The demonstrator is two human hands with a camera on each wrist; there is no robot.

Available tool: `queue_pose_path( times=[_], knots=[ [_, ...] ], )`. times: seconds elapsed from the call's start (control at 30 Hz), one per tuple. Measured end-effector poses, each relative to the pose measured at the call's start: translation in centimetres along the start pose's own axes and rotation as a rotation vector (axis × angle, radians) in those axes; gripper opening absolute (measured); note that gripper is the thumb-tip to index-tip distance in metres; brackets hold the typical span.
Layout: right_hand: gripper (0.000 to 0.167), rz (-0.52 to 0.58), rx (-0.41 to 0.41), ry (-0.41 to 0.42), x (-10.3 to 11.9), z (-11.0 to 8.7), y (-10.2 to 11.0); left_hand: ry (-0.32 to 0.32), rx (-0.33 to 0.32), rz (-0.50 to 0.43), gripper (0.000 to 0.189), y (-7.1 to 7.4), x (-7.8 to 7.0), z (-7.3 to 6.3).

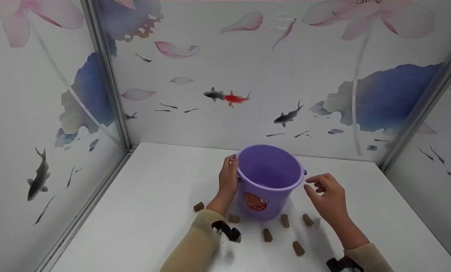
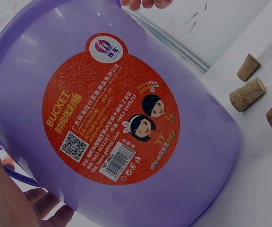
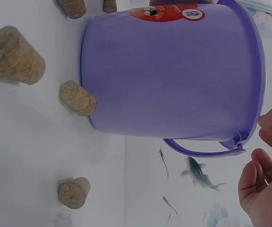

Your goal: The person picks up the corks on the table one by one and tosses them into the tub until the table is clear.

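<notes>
A purple bucket stands upright on the white table, its round red label turned toward me. My left hand holds the bucket's left side near the rim; in the left wrist view its fingers lie against the outer wall. To the right of the rim, my right hand is raised with loosely bent fingers and holds nothing. The right wrist view shows that hand near the lug where the purple handle joins the rim. The handle hangs at the back of the bucket.
Several brown corks lie about the bucket's base, among them one at the left, one in front and one nearest me. A small translucent piece lies beside the rightmost cork. Printed wall panels enclose the table.
</notes>
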State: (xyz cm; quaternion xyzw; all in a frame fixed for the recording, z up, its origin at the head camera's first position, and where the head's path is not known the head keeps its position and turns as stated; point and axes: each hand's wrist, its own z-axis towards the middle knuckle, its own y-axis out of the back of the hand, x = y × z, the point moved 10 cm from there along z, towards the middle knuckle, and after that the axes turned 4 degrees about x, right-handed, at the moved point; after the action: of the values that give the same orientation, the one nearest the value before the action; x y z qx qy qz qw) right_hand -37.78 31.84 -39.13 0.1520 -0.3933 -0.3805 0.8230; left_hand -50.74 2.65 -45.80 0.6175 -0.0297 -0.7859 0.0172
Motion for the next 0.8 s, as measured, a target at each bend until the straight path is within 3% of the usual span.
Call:
queue_pose_path(
  times=[0.4, 0.8],
  knots=[
    [0.018, 0.006, 0.028, -0.026, -1.3, -2.0, -1.2, -0.018, -0.028, 0.028, 0.053, 0.3, -0.1, 0.1],
    [0.018, -0.032, 0.067, -0.074, -3.0, -3.2, -1.8, 0.007, -0.040, 0.014, 0.052, 0.1, 0.1, 0.2]
  ],
)
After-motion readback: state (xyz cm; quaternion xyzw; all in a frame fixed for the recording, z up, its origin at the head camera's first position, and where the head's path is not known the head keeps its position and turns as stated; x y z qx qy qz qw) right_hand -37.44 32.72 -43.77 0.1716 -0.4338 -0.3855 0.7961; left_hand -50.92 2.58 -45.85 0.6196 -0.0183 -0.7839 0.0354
